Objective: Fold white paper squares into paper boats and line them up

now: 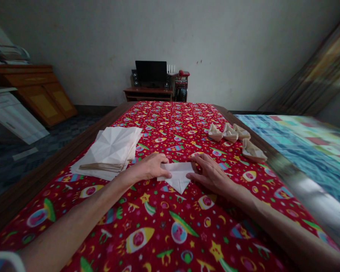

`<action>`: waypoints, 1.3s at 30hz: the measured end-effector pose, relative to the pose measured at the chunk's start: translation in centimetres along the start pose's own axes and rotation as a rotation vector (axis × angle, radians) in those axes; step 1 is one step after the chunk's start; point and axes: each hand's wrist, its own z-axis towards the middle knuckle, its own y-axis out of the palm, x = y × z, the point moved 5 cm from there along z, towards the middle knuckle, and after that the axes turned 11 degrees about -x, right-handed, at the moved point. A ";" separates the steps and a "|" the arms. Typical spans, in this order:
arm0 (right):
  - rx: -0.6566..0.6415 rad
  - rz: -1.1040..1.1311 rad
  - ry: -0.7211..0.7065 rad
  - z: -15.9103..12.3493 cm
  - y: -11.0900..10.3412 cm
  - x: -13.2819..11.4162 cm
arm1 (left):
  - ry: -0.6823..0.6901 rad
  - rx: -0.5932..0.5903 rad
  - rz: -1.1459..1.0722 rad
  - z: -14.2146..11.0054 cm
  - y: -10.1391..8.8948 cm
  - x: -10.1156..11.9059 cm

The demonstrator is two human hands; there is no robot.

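Observation:
A folded sheet of white paper (179, 172) lies low over the red patterned cloth, with a straight upper edge and a triangular point facing me. My left hand (154, 166) pinches its left end between thumb and fingers. At the right end, my right hand (208, 172) grips the paper the same way, thumb on top and fingers behind. To the left lies a stack of creased white paper sheets (113, 145). Several folded paper boats (253, 150) stand together on the right side of the cloth.
The red cloth (170, 230) covers a table with a dark wooden edge (102, 120). A monitor (151, 71) and a red telephone (184, 73) stand by the far wall. A bed (306, 151) adjoins on the right; wooden cabinets (39, 94) are at far left.

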 end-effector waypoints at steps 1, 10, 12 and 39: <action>-0.022 0.020 0.010 0.1 -0.1 -0.1 | -0.004 -0.010 -0.041 -0.1 0.1 0.0; -0.153 0.290 0.157 0.7 0.3 1.6 | -0.013 0.042 -0.295 -1.5 0.3 0.8; -0.185 0.297 0.147 0.6 0.4 1.5 | 0.032 0.103 -0.265 -1.7 0.0 1.4; -0.068 -0.138 -0.261 -3.0 -0.1 -2.1 | 0.289 0.361 0.180 -5.8 3.2 3.0</action>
